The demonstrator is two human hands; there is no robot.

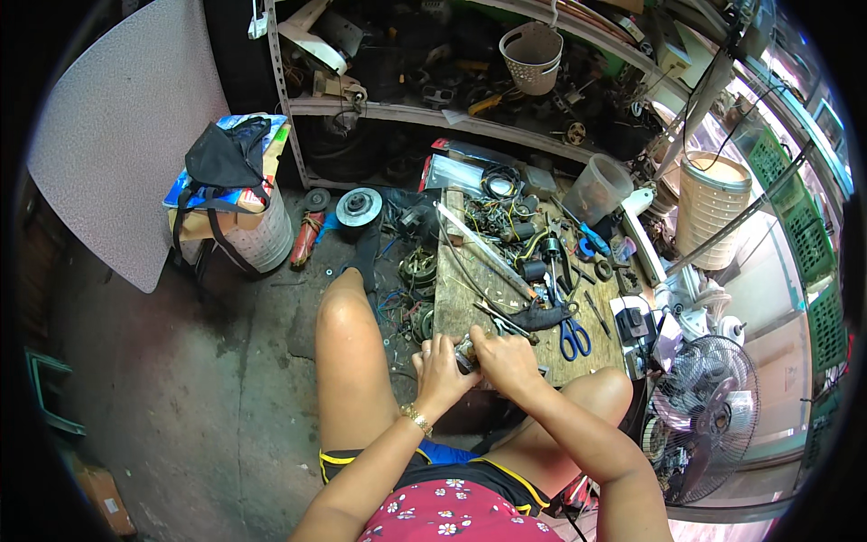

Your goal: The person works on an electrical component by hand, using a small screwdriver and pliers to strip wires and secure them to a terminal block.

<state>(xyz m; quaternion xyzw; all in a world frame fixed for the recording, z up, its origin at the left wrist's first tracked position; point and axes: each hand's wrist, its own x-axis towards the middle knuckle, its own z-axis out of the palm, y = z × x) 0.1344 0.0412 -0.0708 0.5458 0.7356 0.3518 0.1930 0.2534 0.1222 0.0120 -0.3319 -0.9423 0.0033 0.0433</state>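
Close together at the near edge of a low wooden board (454, 305), my two hands work on a small dark-and-metallic part (466, 355). My left hand (439, 372) is closed round its left side, a gold-coloured band on the wrist. My right hand (506, 361) is closed at its right side, thumb and fingers pressed against it. The fingers cover most of the part, so its kind does not show. Just beyond my right hand lie blue-handled scissors (574, 340) and a dark, curved tool handle (540, 317).
Farther back on the board are tangled wires and motor parts (506, 217) and a long metal bar (486, 251). An angle grinder (309, 237) and a round metal disc (358, 207) lie on the floor. A caged fan (709, 420) stands right; a bag-topped basket (268, 237) stands left.
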